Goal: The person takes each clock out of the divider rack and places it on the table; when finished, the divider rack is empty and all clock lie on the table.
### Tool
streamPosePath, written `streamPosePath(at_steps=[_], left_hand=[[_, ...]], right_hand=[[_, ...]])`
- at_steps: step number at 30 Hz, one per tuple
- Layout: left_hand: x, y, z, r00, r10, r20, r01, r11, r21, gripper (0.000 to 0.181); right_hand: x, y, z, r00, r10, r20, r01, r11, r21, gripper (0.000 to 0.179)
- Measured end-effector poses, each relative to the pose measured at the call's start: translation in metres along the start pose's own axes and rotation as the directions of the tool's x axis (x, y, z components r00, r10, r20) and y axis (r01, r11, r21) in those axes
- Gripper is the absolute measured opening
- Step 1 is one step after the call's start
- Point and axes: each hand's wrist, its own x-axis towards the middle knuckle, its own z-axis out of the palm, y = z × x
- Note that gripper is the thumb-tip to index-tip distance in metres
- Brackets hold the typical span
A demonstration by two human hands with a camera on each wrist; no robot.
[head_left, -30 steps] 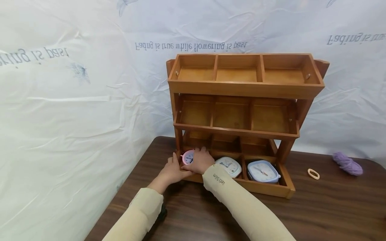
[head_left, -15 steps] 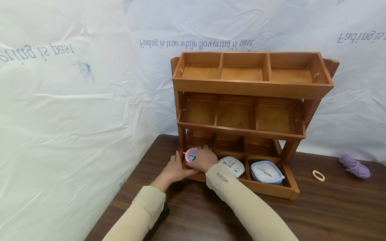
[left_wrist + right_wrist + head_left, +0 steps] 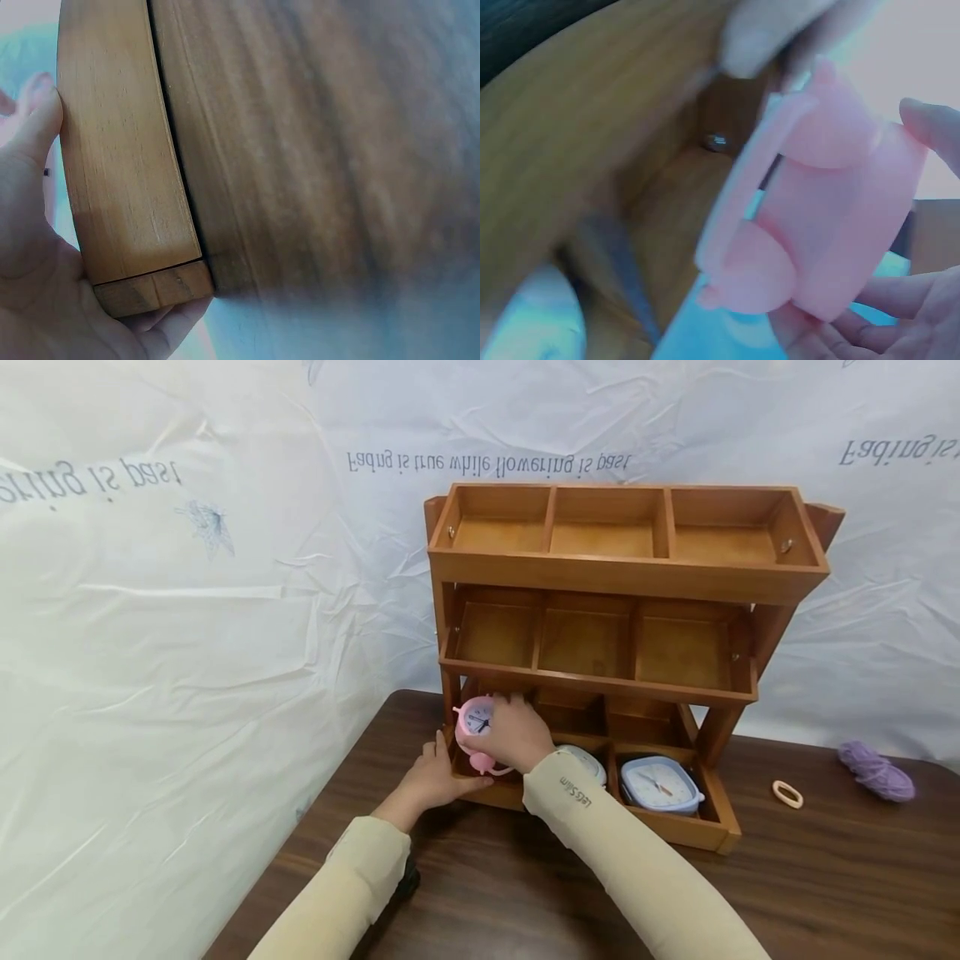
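Note:
A pink twin-bell alarm clock (image 3: 474,720) is tilted over the left compartment of the bottom tray (image 3: 491,793) in the head view. My right hand (image 3: 517,731) holds it by its sides. Its bells and handle show close up in the right wrist view, with my thumb (image 3: 936,135) on one side of the pink case (image 3: 840,225) and fingers on the other. My left hand (image 3: 431,781) grips the tray's left front corner. In the left wrist view, the thumb lies at the wooden front board's (image 3: 127,150) upper edge and the fingers wrap the end.
A whitish clock (image 3: 588,763) lies in the middle compartment, partly behind my right sleeve. A blue clock (image 3: 660,783) lies in the right one. Two more wooden tiers (image 3: 622,568) rise above. A small wooden ring (image 3: 787,794) and purple yarn (image 3: 876,771) lie to the right.
My right hand has lifted the pink alarm clock up out of the left compartment, so its bells and handle now show. My left hand has stayed at the tray's corner.

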Motion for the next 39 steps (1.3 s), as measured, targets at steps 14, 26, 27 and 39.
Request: streamPosePath(at_steps=[14, 26, 27, 39], left_hand=[[0.001, -0.004, -0.005, 0.999, 0.041, -0.007, -0.04, 0.999, 0.034, 0.096], [0.0, 0.001, -0.005, 0.998, -0.056, 0.016, 0.056, 0.998, 0.02, 0.12], [0.001, 0.001, -0.005, 0.999, -0.051, 0.016, 0.05, 0.998, 0.028, 0.122], [-0.001, 0.005, -0.003, 0.998, -0.052, 0.029, 0.051, 0.998, 0.039, 0.125]], right_hand=[[-0.071, -0.025, -0.044, 0.981, -0.134, 0.142, 0.127, 0.99, 0.055, 0.086], [-0.118, -0.022, -0.029, 0.941, -0.229, 0.25, 0.232, 0.973, 0.017, 0.088], [-0.12, -0.022, -0.026, 0.938, -0.231, 0.259, 0.235, 0.972, 0.016, 0.089], [-0.124, -0.017, 0.005, 0.897, -0.258, 0.36, 0.282, 0.959, -0.015, 0.086]])
